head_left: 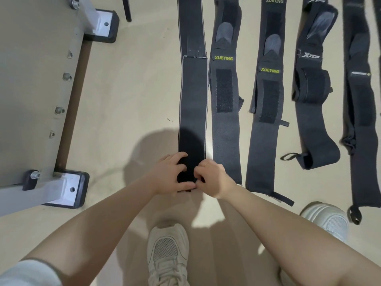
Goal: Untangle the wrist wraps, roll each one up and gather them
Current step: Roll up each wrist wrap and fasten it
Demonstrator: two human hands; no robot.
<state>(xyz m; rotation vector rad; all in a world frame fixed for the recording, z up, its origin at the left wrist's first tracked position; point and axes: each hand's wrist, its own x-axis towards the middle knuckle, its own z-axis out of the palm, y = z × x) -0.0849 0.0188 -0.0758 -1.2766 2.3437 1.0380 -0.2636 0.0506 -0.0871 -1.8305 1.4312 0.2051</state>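
Several black wrist wraps lie stretched out side by side on the beige floor. The leftmost wrap [193, 104], plain black with a grey edge, runs away from me. My left hand [171, 174] and my right hand [212, 177] both grip its near end, fingers curled round the dark fabric there. To its right lie two XUEYING wraps [225, 120] [266, 129] with velcro patches, then an Xtep wrap [313, 112] partly folded on itself, and another black wrap [362, 129] at the far right.
A grey metal equipment frame [41, 100] with bolted feet stands on the left. My white shoes [168, 252] [329, 217] are on the floor below my hands. A dark chair leg [126, 9] stands at the top.
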